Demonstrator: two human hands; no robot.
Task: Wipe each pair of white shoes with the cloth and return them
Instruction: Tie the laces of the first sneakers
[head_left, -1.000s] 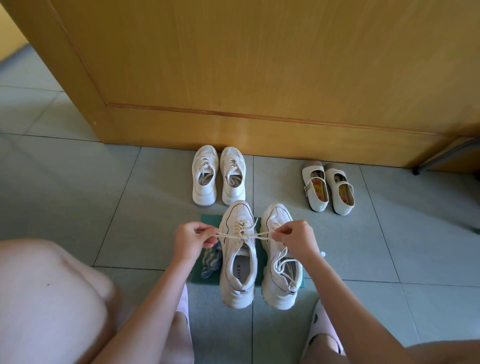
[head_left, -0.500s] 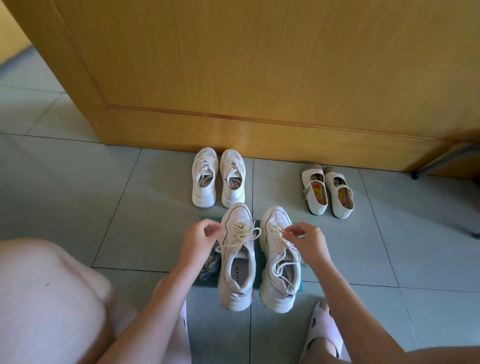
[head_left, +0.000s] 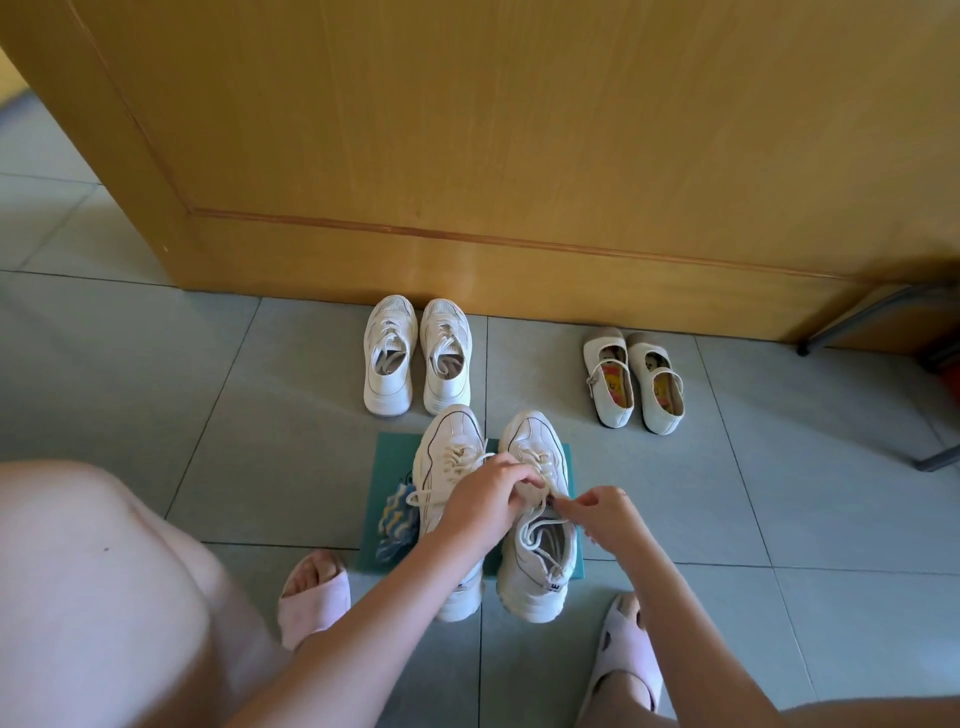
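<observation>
A wooden door fills the view from 10 to 2 o'clock above a grey tiled floor. A bare knee is seen at 8 o'clock. At the centre, a pair of large white sneakers is set on a green mat, with a striped cloth lying just beside them at 9 o'clock. Smaller sneakers are placed at 12 o'clock by the door, strapped shoes at 2 o'clock. Over the right sneaker, the left hand is curled around its laces, and a lace is pinched by the right hand.
</observation>
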